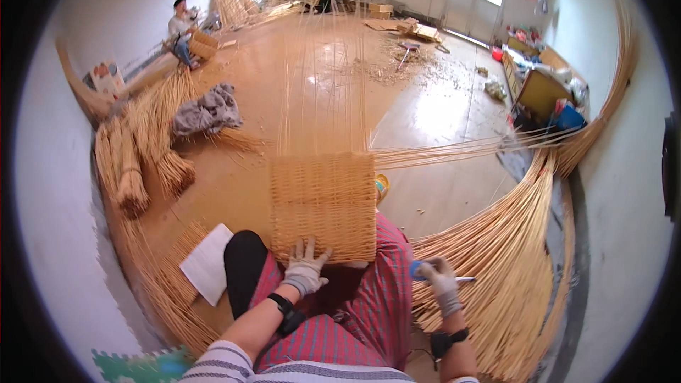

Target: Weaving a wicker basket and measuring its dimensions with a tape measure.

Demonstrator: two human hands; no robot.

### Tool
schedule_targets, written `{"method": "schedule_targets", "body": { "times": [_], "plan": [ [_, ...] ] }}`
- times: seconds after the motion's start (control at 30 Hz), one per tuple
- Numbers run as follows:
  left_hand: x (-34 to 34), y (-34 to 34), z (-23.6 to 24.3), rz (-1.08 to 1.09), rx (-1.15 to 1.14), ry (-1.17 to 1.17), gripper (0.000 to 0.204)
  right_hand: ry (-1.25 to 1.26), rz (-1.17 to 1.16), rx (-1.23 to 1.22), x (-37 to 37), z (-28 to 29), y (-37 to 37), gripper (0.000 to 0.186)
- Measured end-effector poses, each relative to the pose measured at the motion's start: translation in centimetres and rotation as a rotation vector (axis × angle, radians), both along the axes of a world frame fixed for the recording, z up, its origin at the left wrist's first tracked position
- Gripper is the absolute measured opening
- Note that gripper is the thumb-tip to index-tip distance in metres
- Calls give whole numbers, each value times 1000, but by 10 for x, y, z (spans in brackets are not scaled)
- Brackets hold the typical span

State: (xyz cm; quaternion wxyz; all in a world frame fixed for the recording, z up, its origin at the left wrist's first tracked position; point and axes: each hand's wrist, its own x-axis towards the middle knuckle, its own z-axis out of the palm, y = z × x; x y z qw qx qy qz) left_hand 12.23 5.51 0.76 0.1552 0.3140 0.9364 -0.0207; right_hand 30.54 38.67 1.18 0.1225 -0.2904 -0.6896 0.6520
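A rectangular woven wicker panel [323, 198] leans over my lap, long loose wicker rods running from its far edge and its right side. My left hand [306, 269], in a pale glove, rests on the panel's near edge with fingers spread. To the right of my knee, my gloved right hand [441, 284] is closed around a tool [417, 270] with a blue end and a thin pale shaft; its exact kind is hidden by my fingers. Red-and-blue striped cloth [383, 280] covers my legs.
Loose rods [504, 248] fan out at right. Wicker bundles [131, 163] and a grey cloth [207, 110] lie at left, near a white sheet [207, 264]. Two people [183, 32] sit farther back. A cluttered box [543, 92] stands along the right wall.
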Motion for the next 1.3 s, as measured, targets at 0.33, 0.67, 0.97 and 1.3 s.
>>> {"method": "schedule_targets", "body": {
  "times": [0.33,0.67,0.97,1.3],
  "plan": [
    [2,-13,33,-25,617,-193,78,-222,460,438,-74,28,-127,42],
    [49,4,27,-154,542,-378,100,-278,532,-176,-59,3,-114,36],
    [27,-9,-43,258,771,-472,34,-265,-305,499,-20,-118,89,31],
    [-15,17,-29,742,1398,-913,29,-1181,-147,880,70,-221,88,52]
  ]
}}
